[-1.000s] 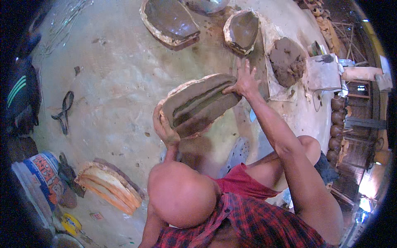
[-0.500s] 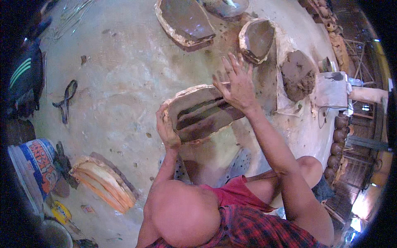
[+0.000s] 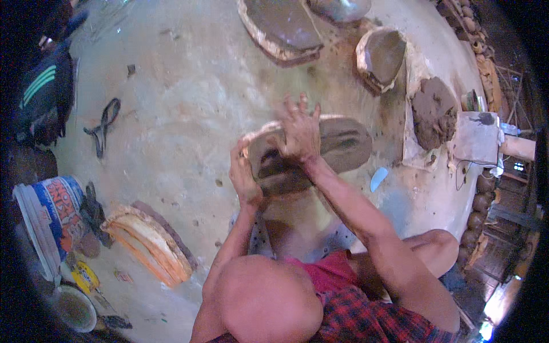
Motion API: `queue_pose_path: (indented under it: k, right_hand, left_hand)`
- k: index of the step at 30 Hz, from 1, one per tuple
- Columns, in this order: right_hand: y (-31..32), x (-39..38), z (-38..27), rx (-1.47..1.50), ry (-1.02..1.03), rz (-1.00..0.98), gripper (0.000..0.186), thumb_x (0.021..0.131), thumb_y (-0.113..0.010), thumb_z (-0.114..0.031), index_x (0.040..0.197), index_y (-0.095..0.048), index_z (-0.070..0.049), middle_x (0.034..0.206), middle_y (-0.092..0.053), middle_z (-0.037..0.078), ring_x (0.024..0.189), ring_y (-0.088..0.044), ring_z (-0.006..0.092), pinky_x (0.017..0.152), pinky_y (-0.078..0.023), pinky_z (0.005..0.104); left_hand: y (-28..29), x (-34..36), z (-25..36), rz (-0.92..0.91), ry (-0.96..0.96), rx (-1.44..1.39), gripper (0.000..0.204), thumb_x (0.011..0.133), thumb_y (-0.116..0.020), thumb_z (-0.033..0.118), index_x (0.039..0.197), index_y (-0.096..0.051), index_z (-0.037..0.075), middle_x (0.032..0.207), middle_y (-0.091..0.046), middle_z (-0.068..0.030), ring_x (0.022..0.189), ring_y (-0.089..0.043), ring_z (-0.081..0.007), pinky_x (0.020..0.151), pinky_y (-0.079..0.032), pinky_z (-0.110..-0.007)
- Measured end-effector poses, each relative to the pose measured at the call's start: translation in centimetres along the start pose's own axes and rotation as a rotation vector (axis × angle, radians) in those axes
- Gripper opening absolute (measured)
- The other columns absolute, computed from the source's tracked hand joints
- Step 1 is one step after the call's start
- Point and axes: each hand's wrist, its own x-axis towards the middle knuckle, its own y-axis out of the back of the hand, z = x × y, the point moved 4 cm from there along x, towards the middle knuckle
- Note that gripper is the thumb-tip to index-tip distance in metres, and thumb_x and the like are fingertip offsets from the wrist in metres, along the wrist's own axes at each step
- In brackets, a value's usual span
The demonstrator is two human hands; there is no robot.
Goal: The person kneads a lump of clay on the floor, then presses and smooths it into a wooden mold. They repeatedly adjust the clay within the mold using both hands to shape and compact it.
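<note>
In front of me lies a long pale-rimmed mould lined with wet brown clay (image 3: 346,146), with dark grooves running along its length. My left hand (image 3: 245,178) is wrapped round the mould's left end, thumb and fingers at the rim. My right hand (image 3: 300,132) lies across the middle of the clay with its fingers spread past the far rim. Its palm hides part of the grooves. A small light blue flat piece (image 3: 378,179) rests on the floor to the right of my right forearm.
Two clay-filled moulds (image 3: 280,31) (image 3: 383,57) lie at the far side. A lump of clay (image 3: 433,113) sits on a sheet at right, beside a grey box (image 3: 476,137). To the left are a dark strap (image 3: 104,127), a bucket (image 3: 54,214) and an orange-white mould (image 3: 150,246).
My right hand has moved left along the mould, from its right end to the middle. The blue piece has come into sight. My left hand keeps its hold, and the whole view has shifted slightly.
</note>
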Motion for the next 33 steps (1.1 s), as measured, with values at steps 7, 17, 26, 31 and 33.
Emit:
queue_pose_path:
  k: [7,17,26,31,33]
  right_hand:
    - [-2.7,-0.5,-2.3,0.15,-0.123,-0.053,0.082,0.102,-0.051,-0.067,0.164,-0.047,-0.013,0.177,-0.031,0.02,0.161,-0.03,0.0496,0.121,-0.014,0.0833]
    - [0.6,1.1,-3.4,0.704,-0.199,0.408,0.054,0.1,-0.063,-0.031,0.147,-0.059,-0.006,0.138,-0.063,0.02,0.135,-0.056,0.0435,0.118,-0.036,0.0635]
    - [2.3,2.7,-6.4,0.649,-0.075,0.441,0.036,0.097,-0.068,-0.025,0.124,-0.069,-0.001,0.109,-0.065,0.019,0.101,-0.063,0.0383,0.094,-0.048,0.0476]
    - [5.9,4.7,-2.0,0.655,-0.165,0.608,0.033,0.107,-0.06,-0.028,0.123,-0.069,0.0,0.109,-0.067,0.022,0.1,-0.064,0.0394,0.092,-0.05,0.0481]
    - [5.4,5.0,-3.0,0.352,-0.171,0.57,0.037,0.11,-0.058,-0.031,0.125,-0.068,0.001,0.111,-0.067,0.022,0.102,-0.063,0.0406,0.097,-0.048,0.0505]
  left_hand:
    - [0.3,0.2,-0.1,-0.028,-0.025,-0.014,0.069,0.114,-0.044,0.059,0.142,-0.06,-0.002,0.143,-0.065,-0.0192,0.137,-0.058,-0.0302,0.118,-0.043,-0.042]
    - [0.7,1.4,-0.6,-0.041,0.021,0.077,0.066,0.115,-0.04,0.056,0.139,-0.065,-0.001,0.139,-0.07,-0.019,0.135,-0.061,-0.0292,0.117,-0.045,-0.043]
    - [0.2,2.1,0.5,-0.04,-0.072,0.161,0.068,0.115,-0.039,0.057,0.139,-0.067,0.001,0.139,-0.071,-0.0191,0.133,-0.065,-0.0296,0.113,-0.048,-0.044]
    - [0.3,2.0,1.2,-0.046,-0.017,0.093,0.064,0.115,-0.04,0.052,0.14,-0.067,0.0,0.143,-0.07,-0.0196,0.135,-0.064,-0.0296,0.115,-0.048,-0.043]
    - [0.3,2.1,1.5,-0.056,-0.017,0.149,0.063,0.115,-0.04,0.051,0.14,-0.067,0.0,0.143,-0.07,-0.0194,0.136,-0.063,-0.0295,0.116,-0.047,-0.043]
